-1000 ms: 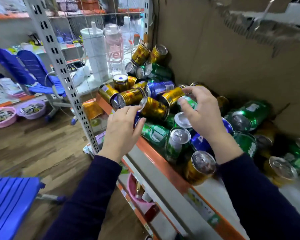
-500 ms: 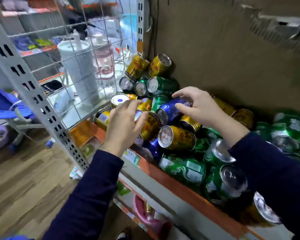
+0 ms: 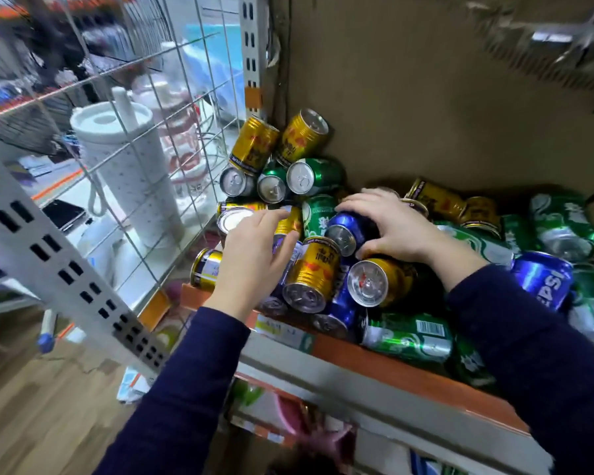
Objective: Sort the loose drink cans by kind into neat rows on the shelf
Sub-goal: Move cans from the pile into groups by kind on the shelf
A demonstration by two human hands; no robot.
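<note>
Drink cans [image 3: 474, 241] of gold, green and blue kinds are heaped unsorted on the shelf [image 3: 408, 371], most of them lying on their sides. The heap runs from the wire grid [image 3: 158, 138] at 9 o'clock to the picture's edge at 3 o'clock, and a cardboard wall [image 3: 426, 97] stands behind it at 12 o'clock. The right hand [image 3: 395, 231] is set near the middle of the heap. Its fingers and thumb are curled round a blue can [image 3: 347, 228], which lies on its side with its silver top turned toward 7 o'clock. The left hand [image 3: 251, 265] is laid on the cans at the 9 o'clock side of the heap. Its fingers are stretched nearly straight and relaxed, the thumb is spread toward 3 o'clock, and nothing is seen to be clasped by it. At 3 o'clock of that thumb a gold can [image 3: 314, 272] is tilted with its top toward the viewer, and a second gold can [image 3: 378, 281] lies just beside it. A green can [image 3: 408, 337] is laid along the shelf's orange front lip at 6 o'clock of the heap. A Pepsi can [image 3: 542, 282] is seen at 3 o'clock, just beside the right sleeve [image 3: 528, 337]. Beyond the grid, at 9 o'clock, a white tumbler [image 3: 127, 173] stands upright.
</note>
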